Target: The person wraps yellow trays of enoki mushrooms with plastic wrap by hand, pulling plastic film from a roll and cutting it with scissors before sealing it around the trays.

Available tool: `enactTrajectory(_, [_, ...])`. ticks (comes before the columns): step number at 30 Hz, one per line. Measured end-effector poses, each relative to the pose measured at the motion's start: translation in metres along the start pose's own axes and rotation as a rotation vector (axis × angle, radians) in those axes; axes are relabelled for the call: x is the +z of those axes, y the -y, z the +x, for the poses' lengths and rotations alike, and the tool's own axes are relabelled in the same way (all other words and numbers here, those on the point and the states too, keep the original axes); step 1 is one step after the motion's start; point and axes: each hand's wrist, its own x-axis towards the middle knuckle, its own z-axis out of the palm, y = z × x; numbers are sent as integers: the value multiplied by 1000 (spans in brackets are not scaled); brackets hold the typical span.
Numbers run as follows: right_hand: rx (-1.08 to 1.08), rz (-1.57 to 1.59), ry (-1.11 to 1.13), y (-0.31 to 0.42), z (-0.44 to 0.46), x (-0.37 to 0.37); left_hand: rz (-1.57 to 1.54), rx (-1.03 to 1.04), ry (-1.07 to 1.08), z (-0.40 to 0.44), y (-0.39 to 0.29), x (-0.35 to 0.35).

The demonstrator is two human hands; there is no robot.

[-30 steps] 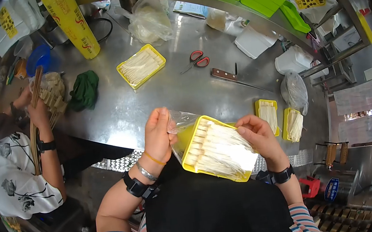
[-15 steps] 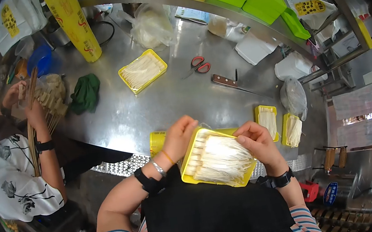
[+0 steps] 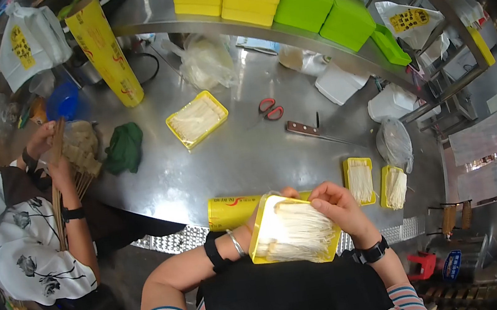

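A yellow tray of long white enoki-like mushrooms (image 3: 299,230) is tilted toward me in front of the black apron. My right hand (image 3: 338,206) grips its upper right edge, thumb over the rim. Most of my left hand (image 3: 256,216) is behind the tray's left side, with a few fingertips at the top edge, so its grip is hidden. Behind the tray lies a yellow roll of film (image 3: 226,213) at the counter's near edge. Another wrapped yellow tray (image 3: 199,120) rests farther back. Two smaller filled trays (image 3: 360,181) (image 3: 395,187) sit to the right.
Red-handled scissors (image 3: 271,109) and a wooden-handled knife (image 3: 304,127) lie on the metal counter (image 3: 249,161). A green cloth (image 3: 124,148) is at left, near a co-worker (image 3: 40,245) holding skewers. Yellow and green boxes (image 3: 304,6) stand on the shelf above. White containers (image 3: 339,83) are at right.
My left hand has moved from the clear film at the tray's left side to behind the tray. The tray is lower in view and more of the yellow roll shows. The view has tipped upward.
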Motion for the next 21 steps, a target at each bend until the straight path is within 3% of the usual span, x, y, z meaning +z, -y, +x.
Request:
enactTrajectory(1, [7,-20,15,0,2,-1,16,7,2,0,6,0])
enactTrajectory(2, [2,-10,24,4,2,1,-169,-118,6,2,13,-5])
enactTrajectory(5, [-2,-2,20,7,4,2,464,1,158,1,11,-24])
enactTrajectory(6, [17,23,23,1,5,-1,404,-139,20,-4,43,-53])
enactTrajectory(8, [1,3,-4,-7,5,-3,1006,-202,-87,3,13,-71])
enactTrajectory(9, [3,6,-11,-9,5,-6,1660,-114,-65,3,-24,-59])
enactTrajectory(10, [11,16,-12,-10,5,-9,1705,-88,-66,-3,-43,-64])
enactTrajectory(12, [75,16,-24,-15,4,-16,1323,13,-640,-25,-59,-73])
enactTrajectory(13, [42,22,-25,-14,6,-16,1114,160,-643,-32,-67,-63])
enactTrajectory(15, [44,69,-8,-13,7,-13,562,201,-459,-33,-77,-20])
enactTrajectory(17, [5,75,-4,-18,11,-12,460,104,-271,-29,-57,-4])
enactTrajectory(21, [-12,62,-16,-13,14,-12,517,108,-382,-17,-35,-1])
